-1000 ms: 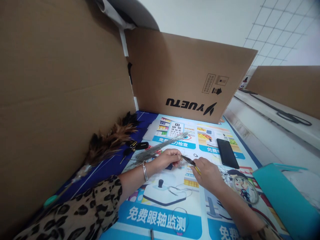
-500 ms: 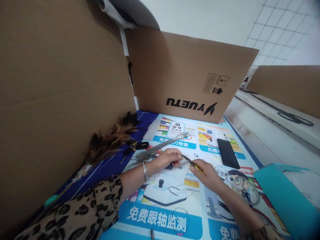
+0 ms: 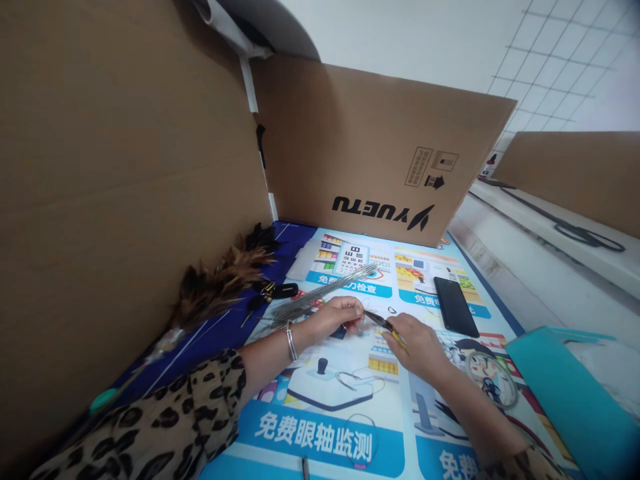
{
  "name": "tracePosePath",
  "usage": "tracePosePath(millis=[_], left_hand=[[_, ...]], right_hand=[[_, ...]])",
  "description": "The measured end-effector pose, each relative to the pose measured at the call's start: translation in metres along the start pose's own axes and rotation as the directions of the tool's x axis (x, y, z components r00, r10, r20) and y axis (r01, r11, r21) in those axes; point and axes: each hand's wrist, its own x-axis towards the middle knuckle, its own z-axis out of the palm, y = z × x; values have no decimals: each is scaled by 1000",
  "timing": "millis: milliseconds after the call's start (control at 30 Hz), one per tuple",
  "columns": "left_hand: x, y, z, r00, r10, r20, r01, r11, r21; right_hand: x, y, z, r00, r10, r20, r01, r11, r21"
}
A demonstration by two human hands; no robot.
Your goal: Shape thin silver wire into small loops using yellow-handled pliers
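My left hand (image 3: 343, 315) is closed in a pinch, with thin wire showing near the fingertips; exactly what the fingers grip is too small to make out. Yellow-handled pliers (image 3: 381, 321) sit in my right hand (image 3: 417, 343), their narrow jaws pointing left and reaching the left fingertips. Behind the left hand lies a bundle of thin, straight metal wires (image 3: 330, 288). A small dark loop (image 3: 392, 310) rests on the printed table cover just beyond the pliers.
A black phone (image 3: 456, 307) lies to the right, near a round clear dish (image 3: 493, 379) and a teal box (image 3: 565, 393). Keys with a black fob (image 3: 285, 291) and a brown feather duster (image 3: 215, 280) are at left. Cardboard panels (image 3: 390, 147) wall the left and back.
My right hand has shifted slightly, and the plier handles look spread a little wider. The left hand stays nearly where it was.
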Motion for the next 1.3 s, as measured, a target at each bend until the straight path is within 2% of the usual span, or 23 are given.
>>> tracePosePath(millis=[300,467,667,967,1133,1300], left_hand=[[-4,6,2,999,51,20,-52,995,86],[-5,8,4,997,72,27,-75,989,126],[-6,12,6,995,100,29,-103,984,144],[-2,8,4,989,144,-29,-134,967,219],[-2,7,3,989,145,-37,-133,965,225],[-6,11,5,994,111,-21,-107,984,144]], right_hand=[[1,-2,-4,999,-39,-17,38,997,-73],[2,-4,-7,1000,-26,-11,26,998,-54],[2,-4,-5,999,46,20,-47,996,77],[4,-6,-4,979,170,112,-196,937,288],[5,-7,-5,976,171,131,-205,926,318],[4,-6,-5,984,138,115,-169,927,334]])
